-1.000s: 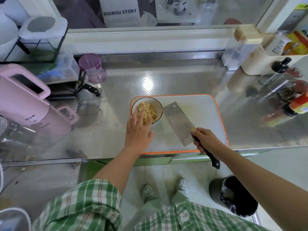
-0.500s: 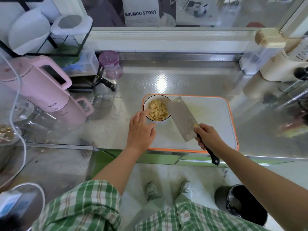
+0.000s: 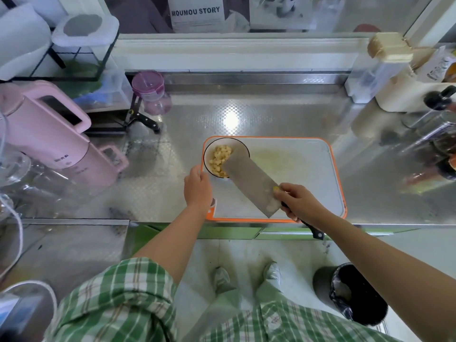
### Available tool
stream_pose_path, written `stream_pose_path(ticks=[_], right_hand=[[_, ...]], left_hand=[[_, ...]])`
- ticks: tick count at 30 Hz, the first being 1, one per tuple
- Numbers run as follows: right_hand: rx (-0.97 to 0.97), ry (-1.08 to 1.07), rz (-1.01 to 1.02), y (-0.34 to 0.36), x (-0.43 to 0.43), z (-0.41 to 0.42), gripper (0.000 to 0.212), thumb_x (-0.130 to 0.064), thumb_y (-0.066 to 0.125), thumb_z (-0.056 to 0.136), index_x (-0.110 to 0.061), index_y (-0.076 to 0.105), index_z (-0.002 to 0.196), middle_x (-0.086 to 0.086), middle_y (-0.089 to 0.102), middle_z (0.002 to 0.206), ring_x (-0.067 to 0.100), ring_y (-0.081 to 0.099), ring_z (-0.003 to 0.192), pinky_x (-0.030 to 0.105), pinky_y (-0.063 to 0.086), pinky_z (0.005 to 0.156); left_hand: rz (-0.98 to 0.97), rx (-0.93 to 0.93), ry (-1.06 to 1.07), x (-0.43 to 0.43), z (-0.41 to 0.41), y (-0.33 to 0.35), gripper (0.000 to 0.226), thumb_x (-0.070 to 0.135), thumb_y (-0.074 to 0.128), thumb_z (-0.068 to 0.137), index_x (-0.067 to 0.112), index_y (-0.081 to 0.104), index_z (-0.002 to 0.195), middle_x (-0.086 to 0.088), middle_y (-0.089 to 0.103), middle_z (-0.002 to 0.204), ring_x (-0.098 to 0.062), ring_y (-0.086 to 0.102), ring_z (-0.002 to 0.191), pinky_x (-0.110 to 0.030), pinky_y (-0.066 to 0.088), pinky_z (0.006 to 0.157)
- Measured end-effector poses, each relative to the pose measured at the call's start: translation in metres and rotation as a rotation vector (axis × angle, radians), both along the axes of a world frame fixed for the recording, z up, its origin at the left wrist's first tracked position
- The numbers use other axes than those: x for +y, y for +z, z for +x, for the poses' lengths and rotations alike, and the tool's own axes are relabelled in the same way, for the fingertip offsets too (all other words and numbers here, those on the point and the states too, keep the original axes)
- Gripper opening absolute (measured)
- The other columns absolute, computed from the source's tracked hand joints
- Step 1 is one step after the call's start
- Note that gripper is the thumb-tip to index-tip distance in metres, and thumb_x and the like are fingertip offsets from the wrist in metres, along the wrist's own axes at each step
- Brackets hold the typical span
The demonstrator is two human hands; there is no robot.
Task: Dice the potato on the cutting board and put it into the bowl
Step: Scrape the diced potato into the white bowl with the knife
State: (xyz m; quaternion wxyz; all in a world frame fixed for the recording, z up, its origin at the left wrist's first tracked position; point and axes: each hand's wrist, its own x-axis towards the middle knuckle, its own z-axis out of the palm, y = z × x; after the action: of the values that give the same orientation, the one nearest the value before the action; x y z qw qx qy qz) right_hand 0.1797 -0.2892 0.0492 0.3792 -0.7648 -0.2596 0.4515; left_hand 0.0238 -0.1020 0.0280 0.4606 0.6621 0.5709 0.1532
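An embossed steel table [image 3: 271,114] runs below a window, with a pink kettle [image 3: 49,134] at left, a purple-lidded jar [image 3: 150,92] behind it, and a black bin [image 3: 357,294] on the floor at lower right. The bowl [image 3: 209,150] of diced potato [image 3: 219,156] stands on the cutting board [image 3: 308,174], in its upper-left corner. The right hand [image 3: 299,202] grips the cleaver [image 3: 249,183], blade overlapping the bowl's rim. The left hand [image 3: 198,187] curls at the bowl's near-left side — whether it grips the bowl, I cannot tell.

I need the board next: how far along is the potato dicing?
Nearly done. Done: diced potato sits in the bowl; the cutting board shows only a pale smear. In hand: the right hand holds the cleaver, blade tip over the bowl; the left hand is at its rim. Left: probably just the yellow bit stuck on the blade.
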Motion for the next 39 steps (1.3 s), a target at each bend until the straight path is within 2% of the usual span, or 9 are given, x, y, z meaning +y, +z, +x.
stream_pose_path(ticks=[8,12,15,18,22,26,32,36,39], right_hand=[[-0.206,-0.033,-0.048,-0.002,0.006,0.005,0.035,-0.026,0.049,0.098,-0.001,0.044,0.074,0.007,0.047,0.054,0.018,0.038,0.042,0.022,0.032,0.04],[-0.116,-0.114,0.012,0.004,0.008,0.011,0.034,-0.028,0.048,0.1,-0.01,0.045,0.071,0.007,0.046,0.056,0.018,0.035,0.042,0.024,0.029,0.04],[-0.104,-0.096,0.008,0.006,0.008,0.01,0.034,-0.028,0.048,0.1,-0.011,0.044,0.07,0.006,0.046,0.055,0.018,0.035,0.042,0.024,0.029,0.041],[-0.106,-0.11,-0.012,0.004,0.005,0.008,0.033,-0.028,0.048,0.099,-0.009,0.045,0.072,0.008,0.046,0.056,0.019,0.034,0.043,0.025,0.028,0.041],[-0.032,-0.236,0.019,0.002,-0.002,0.007,0.031,-0.025,0.048,0.1,-0.008,0.044,0.074,0.012,0.043,0.06,0.018,0.033,0.043,0.024,0.026,0.041],[0.095,-0.365,0.036,0.002,-0.004,0.004,0.028,-0.023,0.047,0.101,-0.01,0.045,0.076,0.01,0.041,0.062,0.017,0.034,0.045,0.025,0.027,0.044],[0.165,-0.445,0.024,-0.008,0.009,-0.005,0.023,-0.021,0.045,0.101,-0.01,0.043,0.081,0.007,0.041,0.062,0.016,0.036,0.044,0.025,0.029,0.042],[0.182,-0.427,0.03,-0.012,0.027,-0.013,0.027,-0.022,0.043,0.102,-0.011,0.043,0.078,0.006,0.042,0.06,0.017,0.036,0.043,0.024,0.03,0.04],[0.211,-0.406,0.039,-0.015,0.042,-0.022,0.027,-0.023,0.044,0.102,-0.011,0.044,0.078,0.006,0.041,0.06,0.017,0.035,0.044,0.024,0.029,0.041]], left_hand=[[-0.141,-0.048,0.007,0.01,0.001,-0.008,0.03,0.021,0.035,0.095,0.01,0.059,0.109,-0.01,0.062,0.103,-0.027,0.056,0.097,-0.037,0.045,0.085],[-0.221,-0.075,-0.01,0.012,0.003,-0.012,0.04,0.028,0.037,0.095,0.016,0.05,0.131,-0.011,0.058,0.124,-0.028,0.057,0.111,-0.043,0.047,0.098],[-0.324,-0.135,0.024,0.011,0.006,-0.013,0.039,0.028,0.038,0.098,0.019,0.044,0.135,-0.012,0.058,0.117,-0.023,0.061,0.097,-0.035,0.053,0.084],[-0.412,-0.181,0.057,0.012,0.013,-0.016,0.037,0.026,0.037,0.1,0.017,0.041,0.136,-0.012,0.06,0.109,-0.022,0.065,0.089,-0.036,0.055,0.084],[-0.556,-0.272,0.135,0.013,0.024,-0.017,0.033,0.019,0.04,0.101,0.014,0.042,0.134,-0.019,0.058,0.107,-0.029,0.059,0.087,-0.028,0.055,0.06],[-0.668,-0.339,0.266,0.014,0.036,-0.016,0.028,0.002,0.043,0.097,0.01,0.045,0.124,-0.024,0.055,0.124,-0.035,0.063,0.098,-0.036,0.056,0.069],[-0.588,-0.272,0.406,0.017,0.027,-0.012,0.018,0.005,0.041,0.096,0.008,0.044,0.114,-0.019,0.058,0.12,-0.037,0.068,0.09,-0.025,0.052,0.043],[-0.519,-0.324,0.522,0.034,-0.002,-0.009,0.011,0.01,0.041,0.097,0.007,0.043,0.107,-0.016,0.06,0.107,-0.028,0.068,0.066,-0.025,0.054,0.047],[-0.471,-0.346,0.592,0.049,-0.024,-0.009,0.011,0.01,0.042,0.098,0.007,0.041,0.108,-0.017,0.055,0.111,-0.033,0.067,0.072,-0.026,0.056,0.048]])
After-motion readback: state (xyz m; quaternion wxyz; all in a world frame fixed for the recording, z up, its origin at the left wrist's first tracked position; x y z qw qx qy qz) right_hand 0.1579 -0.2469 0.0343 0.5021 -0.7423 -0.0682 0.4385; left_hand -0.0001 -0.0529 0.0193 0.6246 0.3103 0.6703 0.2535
